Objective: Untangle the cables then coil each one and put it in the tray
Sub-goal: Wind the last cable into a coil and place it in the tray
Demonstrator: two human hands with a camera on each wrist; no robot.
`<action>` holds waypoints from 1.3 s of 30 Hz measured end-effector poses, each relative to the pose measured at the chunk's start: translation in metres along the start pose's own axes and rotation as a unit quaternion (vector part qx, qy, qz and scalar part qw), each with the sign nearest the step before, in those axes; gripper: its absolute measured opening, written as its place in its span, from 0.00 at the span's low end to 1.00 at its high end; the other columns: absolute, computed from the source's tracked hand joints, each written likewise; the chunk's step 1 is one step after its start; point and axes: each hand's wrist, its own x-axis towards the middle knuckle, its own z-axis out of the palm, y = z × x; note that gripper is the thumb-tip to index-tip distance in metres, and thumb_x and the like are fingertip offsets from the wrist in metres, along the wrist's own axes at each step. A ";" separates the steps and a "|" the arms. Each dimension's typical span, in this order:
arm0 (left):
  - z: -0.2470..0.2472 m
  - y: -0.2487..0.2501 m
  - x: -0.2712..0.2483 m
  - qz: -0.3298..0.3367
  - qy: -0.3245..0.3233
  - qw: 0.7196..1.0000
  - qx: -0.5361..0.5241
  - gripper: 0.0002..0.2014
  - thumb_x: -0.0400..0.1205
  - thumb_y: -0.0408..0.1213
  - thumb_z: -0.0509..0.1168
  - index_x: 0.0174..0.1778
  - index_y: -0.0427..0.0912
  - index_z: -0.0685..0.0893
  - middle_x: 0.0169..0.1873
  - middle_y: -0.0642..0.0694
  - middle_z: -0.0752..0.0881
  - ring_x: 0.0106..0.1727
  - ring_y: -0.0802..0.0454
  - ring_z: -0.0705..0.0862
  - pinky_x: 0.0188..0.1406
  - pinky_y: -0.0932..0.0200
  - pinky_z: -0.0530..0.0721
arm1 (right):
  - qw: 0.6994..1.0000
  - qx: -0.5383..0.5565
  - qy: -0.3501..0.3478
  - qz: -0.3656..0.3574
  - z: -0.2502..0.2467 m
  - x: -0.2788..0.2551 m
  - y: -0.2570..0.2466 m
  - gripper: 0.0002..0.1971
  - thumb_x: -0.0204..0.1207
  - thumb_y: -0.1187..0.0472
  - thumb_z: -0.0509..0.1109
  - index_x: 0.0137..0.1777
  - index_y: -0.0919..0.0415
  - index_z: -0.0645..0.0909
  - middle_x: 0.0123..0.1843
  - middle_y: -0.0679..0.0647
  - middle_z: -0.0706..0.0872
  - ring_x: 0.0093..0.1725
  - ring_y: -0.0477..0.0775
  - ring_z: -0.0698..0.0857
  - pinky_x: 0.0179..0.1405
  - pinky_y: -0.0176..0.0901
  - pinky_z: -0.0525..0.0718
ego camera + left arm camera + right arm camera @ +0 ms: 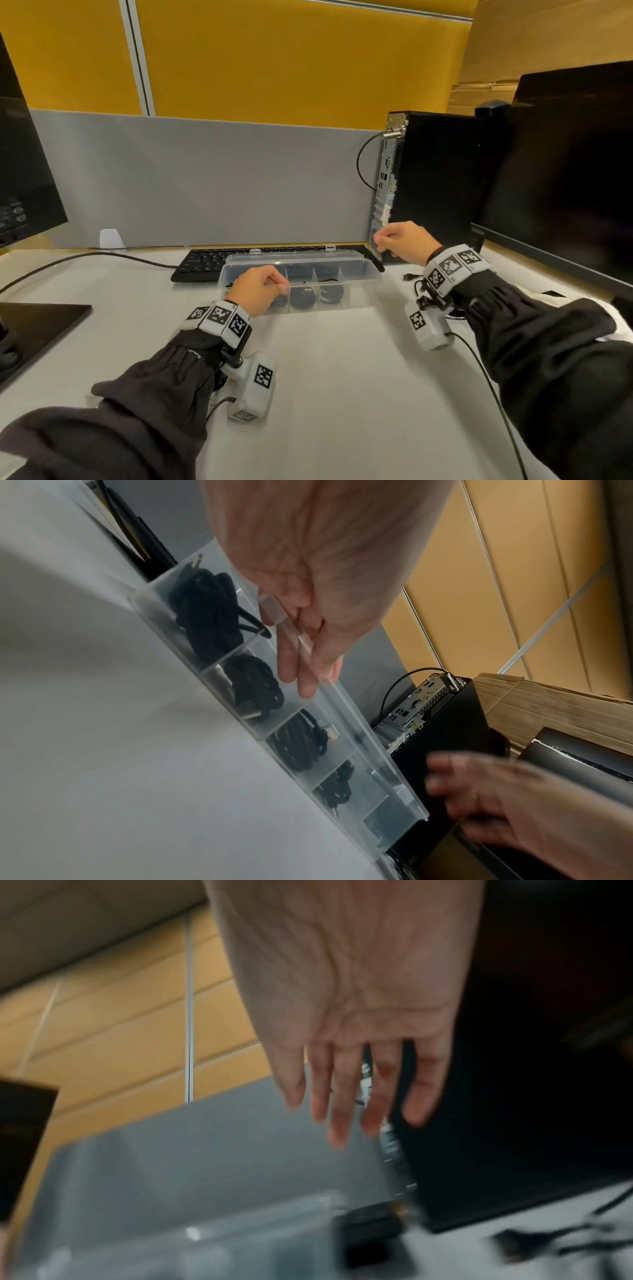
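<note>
A clear compartmented tray (pixel 346 303) stands mid-table, with a coiled black cable (pixel 303 298) in each of several compartments (pixel 257 688). My left hand (pixel 263 287) pinches the front edge of the tray's clear hinged lid (pixel 346 712) and holds it partly lowered over the compartments. My right hand (pixel 400 240) hovers above the tray's right end, beside the computer tower. Its fingers (pixel 346 1096) are straight and hold nothing. One loose black cable (pixel 409 277) with its plug lies on the table right of the tray, partly hidden by my right wrist.
A black keyboard (pixel 205 263) sits right behind the tray. A black computer tower (pixel 435 178) and a monitor (pixel 565 178) stand at the right. Another monitor (pixel 20 171) and its base (pixel 34 329) are at the left. A grey partition (pixel 205 178) closes the back.
</note>
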 end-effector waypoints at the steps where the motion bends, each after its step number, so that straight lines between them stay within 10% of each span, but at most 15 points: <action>1: 0.000 0.000 0.000 -0.001 0.001 1.000 -0.002 0.06 0.79 0.35 0.67 0.38 0.50 0.81 0.47 0.43 0.88 0.51 0.48 0.86 0.55 0.51 0.83 | 0.997 -0.060 -0.043 0.017 -0.005 -0.008 0.009 0.16 0.81 0.54 0.62 0.63 0.59 0.82 0.58 0.54 0.86 0.55 0.53 0.83 0.58 0.44 0.80; 5: 0.001 0.001 0.000 -0.002 0.000 1.000 -0.012 0.07 0.79 0.34 0.68 0.37 0.49 0.81 0.47 0.43 0.88 0.51 0.47 0.86 0.59 0.48 0.83 | 0.921 -0.323 -0.204 0.078 -0.007 -0.036 0.043 0.25 0.78 0.45 0.66 0.72 0.53 0.73 0.72 0.51 0.75 0.71 0.55 0.74 0.69 0.47 0.72; 10: 0.001 0.000 0.000 0.000 -0.005 1.000 -0.013 0.06 0.79 0.34 0.68 0.37 0.49 0.82 0.47 0.43 0.89 0.50 0.47 0.86 0.60 0.46 0.82 | 0.857 -0.453 -0.214 0.125 -0.004 -0.055 0.079 0.21 0.75 0.52 0.69 0.68 0.56 0.77 0.63 0.52 0.83 0.61 0.53 0.82 0.63 0.43 0.79; 17: -0.004 0.021 -0.011 -0.002 0.013 0.999 0.033 0.05 0.83 0.37 0.62 0.52 0.42 0.81 0.52 0.44 0.84 0.60 0.45 0.82 0.54 0.59 0.77 | 0.907 -0.381 -0.170 0.055 -0.020 -0.067 0.067 0.07 0.80 0.58 0.64 0.55 0.56 0.80 0.55 0.54 0.84 0.48 0.52 0.79 0.49 0.38 0.74; 25: 0.024 0.126 -0.046 0.226 -0.004 0.974 0.010 0.32 0.79 0.47 0.67 0.78 0.54 0.60 0.77 0.52 0.65 0.77 0.55 0.59 0.73 0.54 0.61 | 0.977 -0.102 0.021 -0.188 -0.058 -0.111 -0.024 0.03 0.82 0.59 0.62 0.49 0.57 0.76 0.46 0.51 0.84 0.46 0.51 0.83 0.38 0.27 0.76; 29: 0.028 0.131 -0.052 0.209 -0.089 0.967 -0.115 0.08 0.84 0.40 0.60 0.56 0.44 0.81 0.47 0.46 0.87 0.52 0.55 0.85 0.58 0.57 0.80 | 0.964 0.148 -0.054 -0.213 -0.066 -0.137 -0.051 0.06 0.82 0.59 0.59 0.52 0.60 0.75 0.34 0.55 0.85 0.37 0.53 0.87 0.42 0.43 0.89; 32: 0.014 0.115 -0.060 0.113 -0.126 0.956 -0.241 0.16 0.86 0.43 0.55 0.34 0.42 0.77 0.19 0.52 0.73 0.20 0.56 0.74 0.27 0.61 0.80 | 0.964 0.174 -0.043 -0.197 -0.078 -0.142 -0.050 0.06 0.83 0.58 0.58 0.54 0.59 0.73 0.27 0.52 0.79 0.29 0.53 0.85 0.27 0.40 0.86; 35: -0.018 0.086 -0.065 0.065 -0.077 0.971 -0.217 0.16 0.82 0.48 0.60 0.32 0.42 0.73 0.20 0.53 0.64 0.19 0.56 0.60 0.17 0.66 0.61 | 0.978 0.127 0.003 -0.165 -0.097 -0.139 -0.031 0.06 0.81 0.55 0.60 0.52 0.54 0.75 0.23 0.50 0.75 0.21 0.48 0.78 0.20 0.34 0.77; 39: -0.056 0.053 -0.066 0.034 0.024 0.989 -0.145 0.20 0.78 0.44 0.68 0.25 0.45 0.67 0.18 0.54 0.64 0.19 0.57 0.61 0.19 0.65 0.62 | 0.991 -0.055 0.012 -0.125 -0.098 -0.128 -0.005 0.07 0.80 0.54 0.62 0.42 0.53 0.75 0.29 0.51 0.79 0.28 0.47 0.78 0.29 0.32 0.77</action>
